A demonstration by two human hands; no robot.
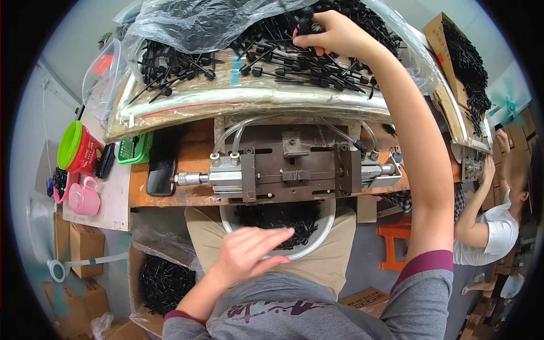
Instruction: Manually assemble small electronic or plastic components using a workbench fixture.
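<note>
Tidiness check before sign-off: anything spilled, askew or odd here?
The carton at upper right looks tipped, black parts spilling past its edge; fisheye bend may exaggerate this. Black rods by the right hand lie tangled, pointing various ways. No visible damage on the fixture.

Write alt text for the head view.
A person's right hand grips black stemmed parts at a heap of similar ones, while the open left hand is held over a white-rimmed basket of black pieces. Between the hands, a metal fixture sits on a wooden bench.
</note>
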